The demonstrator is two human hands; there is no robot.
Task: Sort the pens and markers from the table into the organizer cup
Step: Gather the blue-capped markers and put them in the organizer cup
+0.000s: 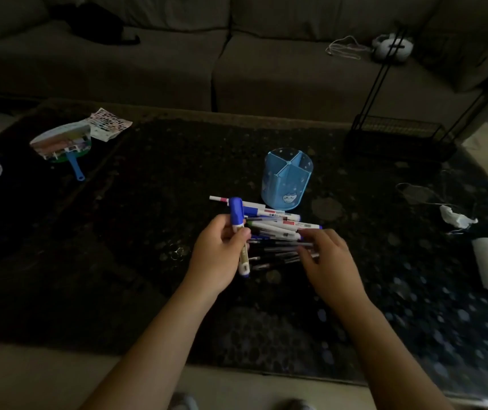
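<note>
the left hand (pixel 222 255) gripped a blue-capped white marker (pixel 239 232) by its barrel, cap tilted toward twelve o'clock, probably lifted clear of the heap so it could be carried to the cup. the right hand (pixel 325 261) hovered with fingers loosely spread over the pile of pens and markers (pixel 278 232); motion blur hid whether it held or touched any of them. the pile lay on the dark patterned surface (pixel 148 261), just at six o'clock of the blue organizer cup (pixel 287 179), which stood upright, its divided compartments apparently unfilled; the sorting seemed barely begun. the close placement of pile and cup suggested short transfers. dim light made the darker pens at the pile's near edge hard to count, and both forearms ran out of frame at six o'clock.
</note>
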